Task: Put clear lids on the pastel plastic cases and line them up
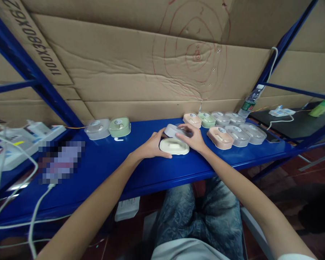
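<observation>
Smooth plastic dominating, with a glossy blue tabletop (148, 173) reflecting and matt cardboard (111, 61) backing it.
Cream base (176, 148) is reading as smooth, low-sheen plastic; lid (170, 130) is looking like translucent plastic. Pink box (220, 138) and green box (119, 128) are showing shiny translucent covers. Cardboard is showing creases and ripples. Bottle (248, 104) is looking like clear, glossy plastic. Trousers (176, 216) are reading as faded denim; white cable (34, 216) is showing smooth plastic sheathing.

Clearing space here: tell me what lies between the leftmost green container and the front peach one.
Head view: the left hand on the cream base, right hand on the translucent lid.
</observation>
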`<state>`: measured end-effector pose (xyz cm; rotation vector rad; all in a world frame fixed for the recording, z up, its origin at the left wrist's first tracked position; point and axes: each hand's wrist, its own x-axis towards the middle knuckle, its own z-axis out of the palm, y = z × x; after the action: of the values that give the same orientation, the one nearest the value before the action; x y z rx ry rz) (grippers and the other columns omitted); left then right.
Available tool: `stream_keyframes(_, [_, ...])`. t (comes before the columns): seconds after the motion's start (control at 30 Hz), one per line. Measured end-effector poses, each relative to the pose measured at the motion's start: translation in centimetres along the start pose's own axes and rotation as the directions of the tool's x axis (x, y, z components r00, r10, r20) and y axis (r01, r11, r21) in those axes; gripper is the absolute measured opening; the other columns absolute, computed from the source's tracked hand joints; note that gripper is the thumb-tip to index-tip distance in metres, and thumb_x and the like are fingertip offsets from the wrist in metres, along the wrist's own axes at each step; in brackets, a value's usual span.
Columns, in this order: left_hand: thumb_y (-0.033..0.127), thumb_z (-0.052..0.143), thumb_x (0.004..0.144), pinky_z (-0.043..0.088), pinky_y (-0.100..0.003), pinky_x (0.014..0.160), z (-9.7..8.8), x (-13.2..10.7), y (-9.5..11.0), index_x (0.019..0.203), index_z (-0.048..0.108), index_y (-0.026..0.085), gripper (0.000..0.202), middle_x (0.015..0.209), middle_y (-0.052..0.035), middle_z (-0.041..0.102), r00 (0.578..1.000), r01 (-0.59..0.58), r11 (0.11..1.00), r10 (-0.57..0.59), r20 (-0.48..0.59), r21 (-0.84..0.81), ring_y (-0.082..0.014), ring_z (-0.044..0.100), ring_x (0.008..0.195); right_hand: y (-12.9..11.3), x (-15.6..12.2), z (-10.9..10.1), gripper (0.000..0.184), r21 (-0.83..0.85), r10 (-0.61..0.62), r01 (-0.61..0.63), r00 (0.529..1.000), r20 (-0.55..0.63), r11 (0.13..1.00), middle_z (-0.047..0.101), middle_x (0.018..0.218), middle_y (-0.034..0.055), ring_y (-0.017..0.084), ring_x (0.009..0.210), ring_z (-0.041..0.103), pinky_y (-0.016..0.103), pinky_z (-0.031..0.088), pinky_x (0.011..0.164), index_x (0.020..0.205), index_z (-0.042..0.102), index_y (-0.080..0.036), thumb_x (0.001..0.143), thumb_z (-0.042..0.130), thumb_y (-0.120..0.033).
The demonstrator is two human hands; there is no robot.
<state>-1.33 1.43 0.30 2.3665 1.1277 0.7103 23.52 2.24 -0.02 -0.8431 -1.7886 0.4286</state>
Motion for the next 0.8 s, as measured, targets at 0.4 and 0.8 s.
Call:
stream_keyframes(0.4, [0.06, 0.093, 0.062, 0.046, -0.058, 0.107, -0.5, 0.16, -0.74, 0.155, 0.043, 0.027, 0.11, 0.134, -0.0119, 0.063, 0.998, -0.041, 0.999, 0.041, 0.038, 0.002, -0.0396, 0.056, 0.122, 0.1, 0.05, 0.06, 0.045, 0.02, -0.014, 0.013, 0.999, 0.041, 1.0, 0.077, 0.115, 0.0073, 0.023, 0.096, 0.072, 0.04, 0.058, 0.087, 0.111, 0.072, -0.023, 0.088, 0.074, -0.062])
stream_keyframes(0.8, [0.058, 0.093, 0.061, 0.044, -0.058, 0.108, -0.6, 0.18, -0.39, 0.153, 0.046, 0.025, 0.109, 0.134, -0.0127, 0.064, 0.999, -0.031, 0.999, 0.031, 0.036, -0.009, -0.0405, 0.056, 0.123, 0.04, -0.06, 0.03, 0.048, 0.009, -0.024, 0.023, 0.999, 0.033, 1.0, 0.076, 0.116, 0.0081, 0.024, 0.098, 0.071, 0.041, 0.058, 0.089, 0.114, 0.071, -0.023, 0.09, 0.071, -0.064])
